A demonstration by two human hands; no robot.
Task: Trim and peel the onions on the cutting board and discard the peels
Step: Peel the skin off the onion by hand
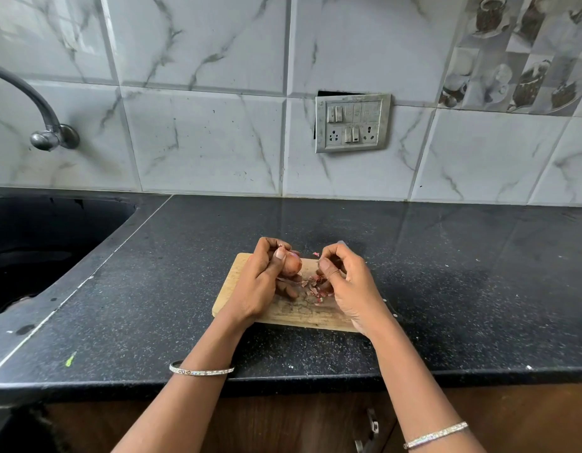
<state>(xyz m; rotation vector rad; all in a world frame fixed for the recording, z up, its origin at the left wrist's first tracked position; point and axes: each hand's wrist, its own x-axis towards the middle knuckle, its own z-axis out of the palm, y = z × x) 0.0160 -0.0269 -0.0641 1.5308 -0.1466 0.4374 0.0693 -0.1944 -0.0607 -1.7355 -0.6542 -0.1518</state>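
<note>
Gripping onion, peel — curled hands

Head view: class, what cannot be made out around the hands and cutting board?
In the head view:
Onion: left hand covers most; peeled extent unclear.
Right hand: curled fingers hide what it pinches.
Cutting board: right corner under that hand.
Sink: cut by left edge.

Home kitchen. Black speckled stone counter under the grip of the left hand on an onion, wooden cutting board directly beneath. Sink well left of the grip, curved tap above it. Marble-look wall tiles beyond the grip; switch-and-socket plate beyond and right. Cup-print tiles far upper right. Wood cabinet fronts below, nearer than the grip.
</note>
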